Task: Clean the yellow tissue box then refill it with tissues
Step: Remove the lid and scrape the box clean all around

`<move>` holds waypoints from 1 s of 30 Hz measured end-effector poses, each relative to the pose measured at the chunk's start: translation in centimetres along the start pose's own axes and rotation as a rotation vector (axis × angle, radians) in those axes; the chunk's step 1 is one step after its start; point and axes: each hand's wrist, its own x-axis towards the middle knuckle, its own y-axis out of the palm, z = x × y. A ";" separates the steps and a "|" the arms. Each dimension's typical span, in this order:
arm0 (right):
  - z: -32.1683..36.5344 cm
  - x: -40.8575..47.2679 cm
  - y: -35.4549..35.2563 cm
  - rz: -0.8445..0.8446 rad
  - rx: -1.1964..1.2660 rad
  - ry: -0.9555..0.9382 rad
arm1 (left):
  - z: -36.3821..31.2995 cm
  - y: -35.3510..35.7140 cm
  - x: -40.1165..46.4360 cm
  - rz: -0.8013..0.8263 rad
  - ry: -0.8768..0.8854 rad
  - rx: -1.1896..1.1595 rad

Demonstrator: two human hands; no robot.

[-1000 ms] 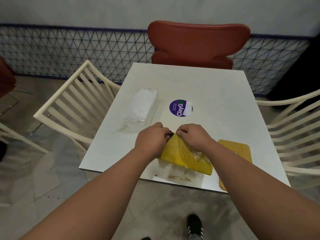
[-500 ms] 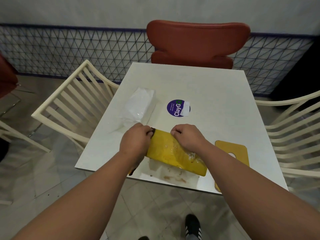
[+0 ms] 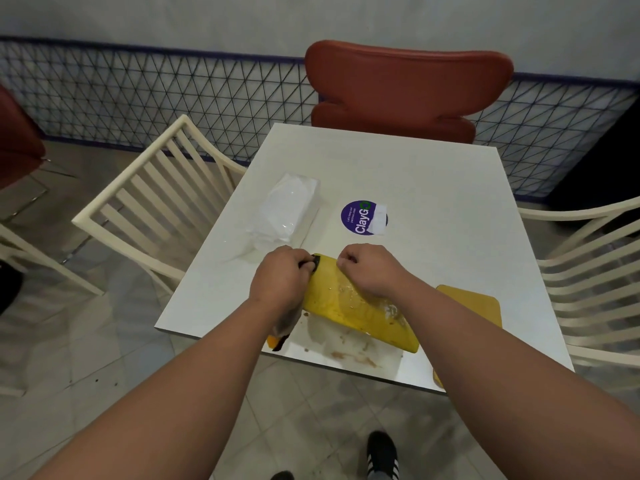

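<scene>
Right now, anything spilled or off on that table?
Yes. Brownish smears and crumbs lie on the table near its front edge, under the tilted yellow tissue box; specks also cling to the box's face.

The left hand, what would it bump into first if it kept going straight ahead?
Probably the clear pack of tissues, which lies just beyond the left hand on the white table. Depth is hard to judge from one view.

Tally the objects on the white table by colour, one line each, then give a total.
Yellow: 2, the yellow plastic tissue box and flat yellow lid
Clear: 1, the clear plastic-wrapped tissue pack
Purple: 1, the round purple sticker
Total: 4
</scene>
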 end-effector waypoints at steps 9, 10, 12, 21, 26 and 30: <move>-0.3 0.3 0.5 -0.019 0.073 0.010 | 2.7 0.3 -5.5 0.059 -0.030 -0.055; -0.3 0.3 0.4 -0.014 0.072 0.008 | 2.6 0.2 -5.2 0.064 -0.032 -0.054; -0.4 0.3 0.3 -0.011 0.067 0.005 | 1.9 0.1 -4.0 0.049 -0.023 -0.055; -0.5 0.4 0.4 -0.031 0.061 0.010 | 2.4 1.1 -6.5 -0.001 0.005 -0.053; -0.5 0.4 0.4 -0.030 0.040 0.008 | 2.0 1.4 -6.1 -0.008 0.044 -0.050; -0.5 0.4 0.4 -0.034 0.034 0.000 | -0.3 1.4 -3.7 -0.016 0.045 -0.021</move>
